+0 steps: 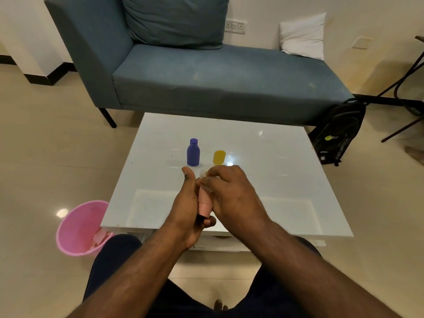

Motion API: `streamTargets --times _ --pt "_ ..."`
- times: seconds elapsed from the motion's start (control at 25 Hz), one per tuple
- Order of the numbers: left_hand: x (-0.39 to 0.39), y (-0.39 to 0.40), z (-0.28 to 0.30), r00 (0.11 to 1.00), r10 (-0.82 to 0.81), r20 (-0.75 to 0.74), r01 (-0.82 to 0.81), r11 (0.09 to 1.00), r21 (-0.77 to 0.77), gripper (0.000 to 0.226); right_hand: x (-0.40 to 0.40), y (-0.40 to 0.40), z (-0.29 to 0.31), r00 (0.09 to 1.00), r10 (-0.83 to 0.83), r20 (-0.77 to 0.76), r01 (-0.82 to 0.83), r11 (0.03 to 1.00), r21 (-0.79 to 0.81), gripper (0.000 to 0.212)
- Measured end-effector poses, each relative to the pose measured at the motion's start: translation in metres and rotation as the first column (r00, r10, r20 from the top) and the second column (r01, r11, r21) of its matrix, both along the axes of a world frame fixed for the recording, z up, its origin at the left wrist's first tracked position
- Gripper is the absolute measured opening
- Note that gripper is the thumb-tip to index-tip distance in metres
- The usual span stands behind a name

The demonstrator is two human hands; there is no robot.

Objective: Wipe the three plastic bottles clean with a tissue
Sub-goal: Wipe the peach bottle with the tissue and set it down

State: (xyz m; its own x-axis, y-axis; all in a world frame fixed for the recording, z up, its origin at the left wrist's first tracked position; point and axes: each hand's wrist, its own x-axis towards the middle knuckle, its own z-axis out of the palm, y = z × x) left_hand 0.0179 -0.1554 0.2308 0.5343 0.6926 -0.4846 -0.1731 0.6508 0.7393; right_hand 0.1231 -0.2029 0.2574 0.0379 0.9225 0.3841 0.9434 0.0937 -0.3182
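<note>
A pink plastic bottle (204,203) is held over the near half of the white table (286,180), its dark cap pointing toward me. My left hand (187,207) grips it from the left, thumb up. My right hand (231,193) covers its far end and pinches a white tissue (203,172) against it; most of the tissue is hidden under the fingers. A purple bottle (193,153) stands upright mid-table. Just right of it stands a yellow bottle (219,157), its lower part hidden behind my right hand.
A pink bin (78,228) with crumpled paper inside stands on the floor left of the table. A blue sofa (206,74) runs behind the table. A black backpack (339,131) leans at the sofa's right end. My knees are under the table's near edge.
</note>
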Motion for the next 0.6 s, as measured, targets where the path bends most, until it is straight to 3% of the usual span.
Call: streamTargets --times 0.08,0.24,0.4,0.52,0.6 --pt "0.000 0.000 0.002 1.000 0.002 0.008 -0.002 1.000 0.003 0.079 0.007 0.005 0.004 1.000 0.019 -0.001 -0.019 1.000 0.011 0.035" --pt "0.002 0.001 0.005 1.000 0.015 0.018 -0.015 1.000 -0.006 0.076 0.025 0.020 0.008 0.981 -0.149 -0.121 0.149 0.989 -0.006 0.033" --pt "0.003 0.004 0.003 0.998 0.012 0.061 -0.013 1.000 0.003 0.076 -0.002 0.001 0.000 0.974 -0.030 -0.223 0.031 1.000 -0.002 0.025" --pt "0.002 0.004 0.003 0.997 0.034 0.068 -0.032 0.999 -0.037 0.071 -0.005 -0.006 -0.006 0.941 -0.055 -0.334 0.049 0.998 -0.027 0.023" --pt "0.001 0.003 0.003 0.998 0.044 0.050 -0.041 0.998 -0.056 0.062 0.007 0.000 -0.006 0.940 -0.094 -0.328 0.104 0.995 0.012 0.023"
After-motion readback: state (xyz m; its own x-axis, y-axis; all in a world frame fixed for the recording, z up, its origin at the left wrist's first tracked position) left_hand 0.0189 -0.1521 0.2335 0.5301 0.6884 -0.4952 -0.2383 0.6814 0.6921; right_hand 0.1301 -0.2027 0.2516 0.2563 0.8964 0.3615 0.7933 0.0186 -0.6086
